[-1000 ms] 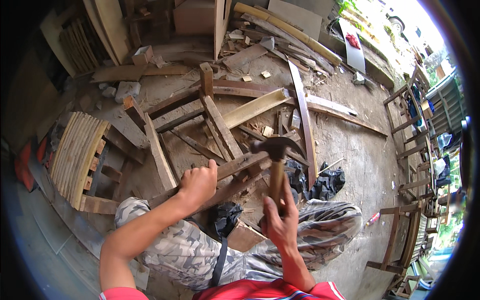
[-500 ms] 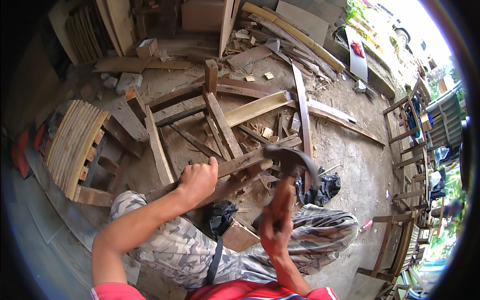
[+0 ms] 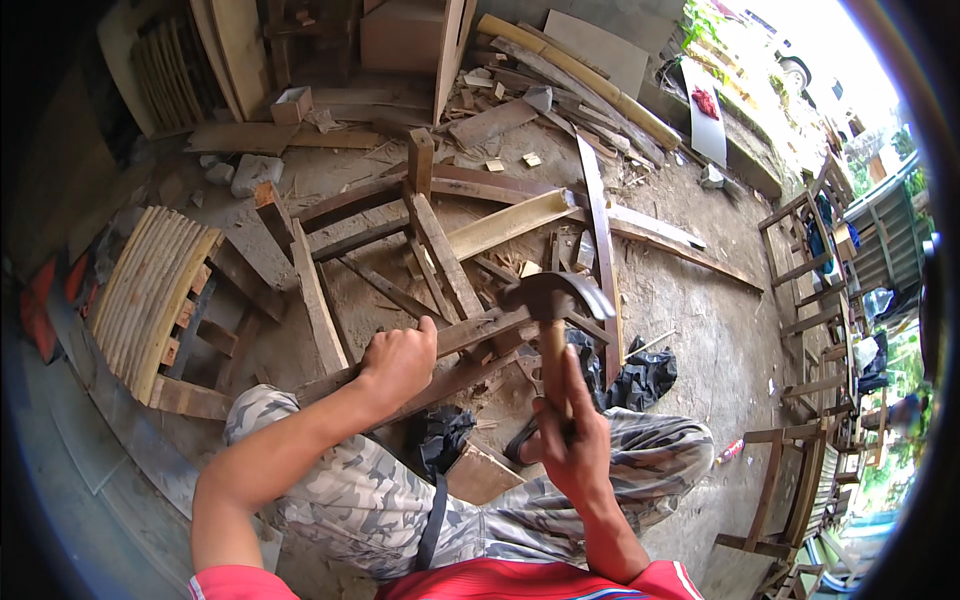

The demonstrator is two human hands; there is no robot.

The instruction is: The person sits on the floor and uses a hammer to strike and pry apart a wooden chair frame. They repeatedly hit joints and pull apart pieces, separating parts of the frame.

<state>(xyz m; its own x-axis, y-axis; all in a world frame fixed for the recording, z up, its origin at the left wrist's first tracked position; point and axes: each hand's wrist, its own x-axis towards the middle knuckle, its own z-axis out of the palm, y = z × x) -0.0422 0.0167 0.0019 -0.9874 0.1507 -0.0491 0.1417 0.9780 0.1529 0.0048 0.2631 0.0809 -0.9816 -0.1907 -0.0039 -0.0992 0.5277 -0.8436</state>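
My right hand (image 3: 580, 450) is wrapped round the wooden handle of a claw hammer (image 3: 553, 340). The hammer's dark head is up, above the right end of a wooden rail (image 3: 475, 331), with its claw pointing right. My left hand (image 3: 398, 358) is closed over that same rail farther left, its thumb sticking up. The rail belongs to a wooden frame with legs (image 3: 440, 240), lying on its side in front of my knees. Whether the hammer head touches the rail cannot be made out.
A slatted wooden piece (image 3: 155, 300) stands at the left. Black plastic bags (image 3: 643, 378) lie near my right knee and between my legs. Long boards (image 3: 600, 240) and wood scraps cover the ground beyond the frame. Several wooden chair frames (image 3: 800, 270) line the right side.
My right hand has shifted slightly right, and the hammer head has swung left and a little up. My left hand keeps its place on the rail.
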